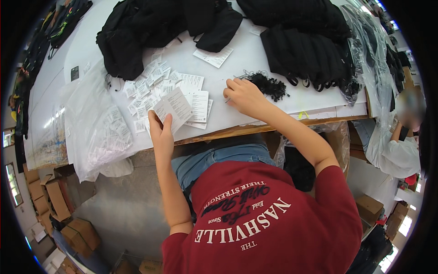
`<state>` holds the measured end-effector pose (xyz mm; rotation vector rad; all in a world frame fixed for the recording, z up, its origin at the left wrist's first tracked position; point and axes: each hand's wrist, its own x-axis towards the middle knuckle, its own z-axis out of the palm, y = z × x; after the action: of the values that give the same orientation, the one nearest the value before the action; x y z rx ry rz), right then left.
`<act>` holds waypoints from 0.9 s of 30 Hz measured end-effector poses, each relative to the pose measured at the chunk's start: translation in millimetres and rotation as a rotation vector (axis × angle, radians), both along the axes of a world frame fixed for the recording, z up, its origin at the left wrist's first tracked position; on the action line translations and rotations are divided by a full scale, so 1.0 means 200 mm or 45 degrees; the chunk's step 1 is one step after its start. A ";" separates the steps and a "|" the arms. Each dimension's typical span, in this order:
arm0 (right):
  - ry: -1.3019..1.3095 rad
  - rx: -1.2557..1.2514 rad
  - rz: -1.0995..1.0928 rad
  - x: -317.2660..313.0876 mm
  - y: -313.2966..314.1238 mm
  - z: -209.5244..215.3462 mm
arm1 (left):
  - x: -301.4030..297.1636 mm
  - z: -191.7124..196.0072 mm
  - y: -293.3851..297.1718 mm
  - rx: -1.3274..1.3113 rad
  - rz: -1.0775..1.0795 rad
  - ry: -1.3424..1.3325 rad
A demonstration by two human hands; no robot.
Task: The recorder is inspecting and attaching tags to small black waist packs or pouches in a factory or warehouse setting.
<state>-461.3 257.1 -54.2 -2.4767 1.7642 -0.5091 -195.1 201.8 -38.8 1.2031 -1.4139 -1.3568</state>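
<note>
My left hand (162,136) is closed on a white printed hang tag (175,107), thumb on its face, held tilted above the table's near edge. More printed tags (200,106) lie overlapping just right of it. To the right, my right hand (247,97) is in a pinch, with a short bit of dark string showing below the fingertips. Beyond that hand lies a tangled heap of black tag strings (272,86). Small white labels (145,87) are spread in a loose pile beyond my left hand.
Black fabric bags (141,32) line the table's far side, with more bags (305,55) at the right. Clear plastic bags hang at the left, one holding labels (116,125). A dark phone-like object (75,73) lies far left. Another person (404,146) is at far right. Cardboard boxes (80,235) stand on the floor.
</note>
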 end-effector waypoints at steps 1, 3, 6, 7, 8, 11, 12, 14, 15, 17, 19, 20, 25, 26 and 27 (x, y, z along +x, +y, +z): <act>0.027 0.081 0.003 0.00 -0.02 -0.03 | 0.00 0.02 0.03 0.003 0.015 -0.013; 0.076 0.166 0.059 -0.01 -0.03 -0.03 | -0.01 0.08 0.11 0.176 0.190 0.321; -0.280 0.409 -0.048 -0.02 -0.05 0.15 | 0.04 0.01 0.19 0.316 0.130 0.504; -0.441 0.306 -0.176 -0.04 -0.05 0.19 | -0.01 0.08 0.22 0.353 0.057 0.486; -0.615 0.281 -0.302 -0.06 -0.05 0.28 | -0.07 0.15 0.25 0.393 -0.014 0.468; -1.071 -0.099 -0.336 -0.12 -0.04 0.50 | -0.10 0.10 0.29 -0.008 -0.144 0.097; -1.254 -0.254 -0.297 -0.14 -0.03 0.55 | -0.12 0.11 0.30 -0.007 -0.156 0.095; -1.500 -0.209 -0.347 -0.12 0.02 0.66 | -0.14 0.14 0.31 0.166 -0.077 0.346; -1.641 -0.039 -0.341 -0.07 0.05 0.68 | -0.14 0.14 0.32 0.093 -0.054 0.522; -1.621 0.313 -0.299 0.11 0.11 0.64 | -0.17 0.19 0.32 -0.053 -0.009 0.390; -1.281 0.200 -0.173 0.25 0.14 0.56 | -0.20 0.24 0.34 -0.193 0.113 0.293; -1.283 0.220 -0.170 0.28 0.15 0.54 | -0.20 0.24 0.35 -0.194 0.115 0.289; -1.274 0.205 -0.171 0.38 0.19 0.51 | -0.21 0.25 0.39 -0.350 0.153 0.157; -1.280 0.206 -0.166 0.39 0.19 0.50 | -0.20 0.25 0.40 -0.353 0.197 0.178; -1.275 0.182 -0.174 0.39 0.19 0.50 | -0.20 0.24 0.39 -0.353 0.200 0.176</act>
<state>-383.1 295.3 45.6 -1.5122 1.4259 -1.2774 -234.8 280.3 9.7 0.9961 -1.3297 -1.0752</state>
